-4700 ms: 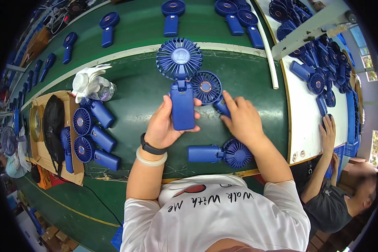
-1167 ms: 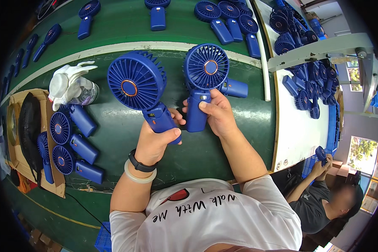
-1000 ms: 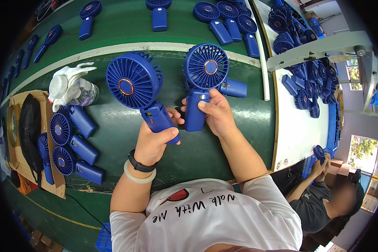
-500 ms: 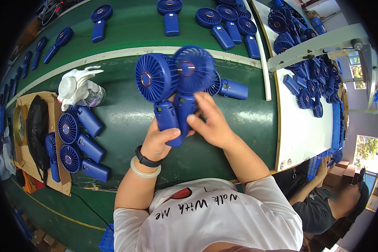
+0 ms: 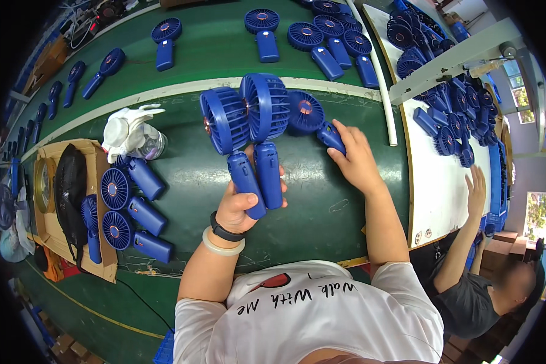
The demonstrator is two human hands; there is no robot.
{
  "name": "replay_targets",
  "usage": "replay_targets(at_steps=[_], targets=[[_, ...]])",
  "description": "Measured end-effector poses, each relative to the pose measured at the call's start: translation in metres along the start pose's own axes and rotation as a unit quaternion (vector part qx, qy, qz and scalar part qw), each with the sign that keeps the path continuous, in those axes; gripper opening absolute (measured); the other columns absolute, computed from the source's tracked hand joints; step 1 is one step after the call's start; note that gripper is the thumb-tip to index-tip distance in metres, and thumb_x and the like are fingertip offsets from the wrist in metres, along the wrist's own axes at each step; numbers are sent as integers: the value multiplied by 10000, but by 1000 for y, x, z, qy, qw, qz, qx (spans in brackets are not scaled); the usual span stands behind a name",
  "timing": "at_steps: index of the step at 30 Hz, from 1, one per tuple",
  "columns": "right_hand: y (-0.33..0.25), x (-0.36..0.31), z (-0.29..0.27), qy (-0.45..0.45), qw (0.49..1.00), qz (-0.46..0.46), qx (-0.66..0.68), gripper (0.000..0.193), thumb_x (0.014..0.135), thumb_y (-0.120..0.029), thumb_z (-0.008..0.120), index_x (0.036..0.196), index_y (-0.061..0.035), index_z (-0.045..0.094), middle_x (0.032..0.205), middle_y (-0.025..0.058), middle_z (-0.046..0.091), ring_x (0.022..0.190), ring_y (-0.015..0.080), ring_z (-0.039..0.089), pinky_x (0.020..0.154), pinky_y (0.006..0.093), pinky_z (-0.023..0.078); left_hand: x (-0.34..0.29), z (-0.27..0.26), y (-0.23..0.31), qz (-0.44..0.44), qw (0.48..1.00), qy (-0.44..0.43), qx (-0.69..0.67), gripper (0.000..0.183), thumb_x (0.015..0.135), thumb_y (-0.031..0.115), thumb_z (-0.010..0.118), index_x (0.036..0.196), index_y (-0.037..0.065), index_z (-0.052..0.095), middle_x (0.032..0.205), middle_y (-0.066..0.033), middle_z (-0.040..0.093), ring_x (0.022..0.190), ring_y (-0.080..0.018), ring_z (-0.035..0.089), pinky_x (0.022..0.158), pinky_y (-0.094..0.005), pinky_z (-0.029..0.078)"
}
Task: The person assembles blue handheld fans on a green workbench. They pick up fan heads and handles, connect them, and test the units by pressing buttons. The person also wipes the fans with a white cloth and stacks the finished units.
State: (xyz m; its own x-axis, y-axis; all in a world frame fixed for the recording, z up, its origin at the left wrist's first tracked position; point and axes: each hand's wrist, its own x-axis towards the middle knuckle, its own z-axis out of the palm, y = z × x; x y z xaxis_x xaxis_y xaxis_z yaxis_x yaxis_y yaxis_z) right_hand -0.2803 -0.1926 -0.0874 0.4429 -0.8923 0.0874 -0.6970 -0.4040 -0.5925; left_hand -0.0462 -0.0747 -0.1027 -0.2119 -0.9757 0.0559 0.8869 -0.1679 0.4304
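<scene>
My left hand point(image 5: 239, 209) is closed around the handles of two blue handheld fans, held side by side above the green table. The left fan point(image 5: 246, 185) tilts a little, and the other fan point(image 5: 269, 176) stands more upright beside it. Their round heads point away from me. To the right, my right hand point(image 5: 361, 159) grips the short visible handle of a third blue fan point(image 5: 306, 113). That fan's head is partly behind the held pair, and my fingers cover the handle's end. Whether it touches the table I cannot tell.
Several blue fans point(image 5: 147, 216) lie at the left, beside a cardboard tray point(image 5: 106, 267) with a black pouch. A clear jar point(image 5: 148, 142) carries white gloves. Fans line the far green belt point(image 5: 212, 45). At right, a white table point(image 5: 440, 200) bears piled fans; a co-worker's hand point(image 5: 476, 193) reaches there.
My right hand has left the pair of fans and moved right onto the third fan's handle. The left hand still holds the pair. A co-worker's arm has risen at the right.
</scene>
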Motion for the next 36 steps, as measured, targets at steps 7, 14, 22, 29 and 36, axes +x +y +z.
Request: replay_targets(at_steps=[7, 14, 22, 29, 36], targets=[[-34, 5, 3, -168, 652, 67, 736, 500, 811, -127, 608, 1240, -40, 366, 1014, 170, 546, 746, 240, 596, 662, 347, 512, -2, 1, -4, 19, 998, 17, -64, 834, 698, 112, 673, 1405, 185, 238, 1165, -174, 487, 992, -295, 584, 771, -449, 539], [-37, 16, 13, -188, 546, 70, 813, 449, 813, -130, 600, 1198, -51, 382, 962, 177, 556, 646, 239, 581, 559, 343, 506, -3, -13, 0, -10, 997, 3, -75, 736, 719, 165, 657, 1368, 257, 323, 1196, -124, 466, 1053, -284, 517, 816, -459, 481], [-3, 7, 19, -125, 595, 110, 786, 383, 890, -243, 556, 1204, -100, 391, 944, 136, 588, 644, 199, 566, 544, 314, 450, -5, -8, 0, -14, 997, 47, -65, 644, 698, 169, 657, 1293, 164, 411, 1230, -128, 452, 1060, -278, 480, 827, -452, 466], [16, 16, 26, -130, 573, 117, 800, 363, 902, -240, 548, 1210, -146, 382, 909, 109, 595, 639, 149, 567, 522, 282, 470, 2, 3, -10, -27, 988, 68, -140, 618, 712, 168, 637, 1241, 43, 343, 1180, -101, 407, 1034, -248, 441, 818, -433, 461], [9, 9, 23, -153, 603, 113, 775, 425, 872, -248, 591, 1231, -132, 394, 913, 85, 595, 642, 137, 570, 519, 265, 465, 0, 5, -8, -57, 981, 69, -173, 622, 738, 135, 615, 1282, 64, 323, 1195, -80, 423, 1040, -235, 475, 842, -412, 461]])
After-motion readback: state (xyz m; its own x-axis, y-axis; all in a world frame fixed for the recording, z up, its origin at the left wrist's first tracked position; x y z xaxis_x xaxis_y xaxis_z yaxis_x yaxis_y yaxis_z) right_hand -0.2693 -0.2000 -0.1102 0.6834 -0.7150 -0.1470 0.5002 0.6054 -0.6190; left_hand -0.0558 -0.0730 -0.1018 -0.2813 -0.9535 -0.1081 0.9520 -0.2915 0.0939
